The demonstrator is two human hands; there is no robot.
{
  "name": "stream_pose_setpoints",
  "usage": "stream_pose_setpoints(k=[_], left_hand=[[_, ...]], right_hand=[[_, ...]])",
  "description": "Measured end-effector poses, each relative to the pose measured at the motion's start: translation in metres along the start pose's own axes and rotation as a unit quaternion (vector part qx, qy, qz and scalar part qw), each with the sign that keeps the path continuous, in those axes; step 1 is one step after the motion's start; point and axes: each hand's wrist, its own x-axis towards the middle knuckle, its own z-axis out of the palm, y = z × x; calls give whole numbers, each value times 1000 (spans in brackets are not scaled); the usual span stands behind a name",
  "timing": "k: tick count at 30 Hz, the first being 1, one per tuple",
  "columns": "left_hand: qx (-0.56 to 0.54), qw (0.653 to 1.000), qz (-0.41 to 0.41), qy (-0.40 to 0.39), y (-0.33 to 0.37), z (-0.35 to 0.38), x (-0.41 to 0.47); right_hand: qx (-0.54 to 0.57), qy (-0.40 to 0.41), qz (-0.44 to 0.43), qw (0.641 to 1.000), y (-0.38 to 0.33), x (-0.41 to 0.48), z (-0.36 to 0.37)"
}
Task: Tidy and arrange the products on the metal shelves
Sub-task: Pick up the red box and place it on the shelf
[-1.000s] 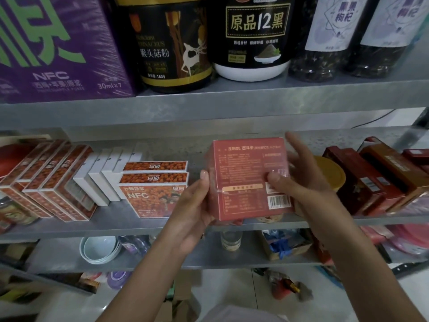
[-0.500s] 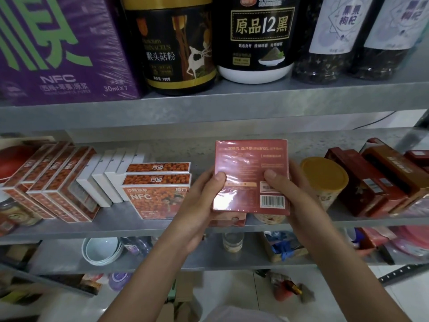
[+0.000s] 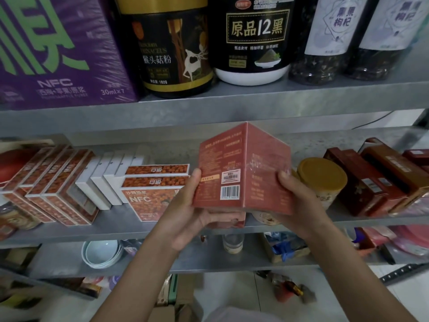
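A red shrink-wrapped box (image 3: 243,168) with a barcode is held up in front of the middle metal shelf (image 3: 116,228), one vertical corner turned toward me. My left hand (image 3: 188,212) grips its lower left side with the thumb on the front face. My right hand (image 3: 299,201) grips its lower right side. Under the box, part of another red box (image 3: 229,220) lies on the shelf edge. Orange NFC boxes (image 3: 153,194) are stacked just left of my left hand.
Leaning orange and white boxes (image 3: 69,184) fill the shelf's left. A yellow-lidded tub (image 3: 322,177) and dark red boxes (image 3: 371,180) stand to the right. The upper shelf holds a purple carton (image 3: 58,49), black jars (image 3: 253,38) and bottles. White bowls (image 3: 102,253) sit below.
The box has been turned about its upright axis, so a corner and two faces show instead of one flat face. Both hands shifted lower on its sides.
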Motion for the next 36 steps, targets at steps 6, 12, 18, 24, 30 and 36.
stream_pose_setpoints(k=[6,12,18,24,30,36], left_hand=[[160,984,39,66,-7,5,-1],[139,985,45,86,-12,8,-2],[28,995,32,93,-10,-4,-1],[22,998,5,56,-13,-2,4],[138,985,28,98,-8,-3,6],[549,766,232,241,11,-20,1]], right_hand=[[-83,188,-64,976,12,4,12],[-197,186,-34,962,18,3,12],[-171,117,-37,978,-18,-1,-22],[-198,-26,34,979,-38,8,-25],[-180,14,-37,983,-19,11,-23],[-238,124,-113,957,-16,21,-23]])
